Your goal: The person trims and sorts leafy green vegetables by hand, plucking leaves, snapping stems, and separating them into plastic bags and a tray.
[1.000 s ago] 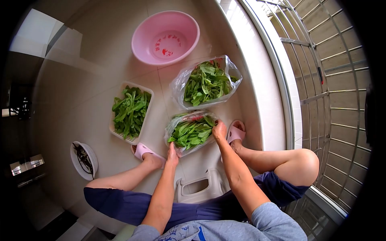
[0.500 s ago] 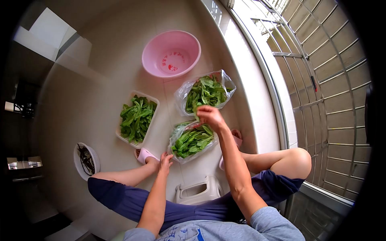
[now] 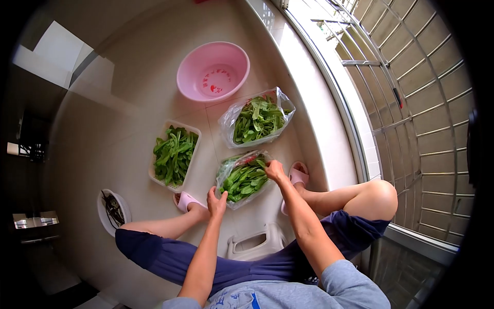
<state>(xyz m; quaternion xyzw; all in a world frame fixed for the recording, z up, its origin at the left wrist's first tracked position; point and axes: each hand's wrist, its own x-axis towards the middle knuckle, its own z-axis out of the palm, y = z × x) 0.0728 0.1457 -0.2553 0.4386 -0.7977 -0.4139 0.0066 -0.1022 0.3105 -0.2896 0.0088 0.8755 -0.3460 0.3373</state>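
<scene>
Tray (image 3: 197,140) of greens (image 3: 176,155) sits up-left of L hand (image 3: 216,205), which is part-spread, thumb by near bag's (image 3: 246,202) edge; that bag's leaves (image 3: 243,181) lie btwn both hands. 2nd bag (image 3: 227,123) is up-left of R hand (image 3: 275,170), fingers narrowed at near bag's R side, can't tell if on leaf or plastic. Step looks like handling bagged leaves; next move calls for light grip.
</scene>
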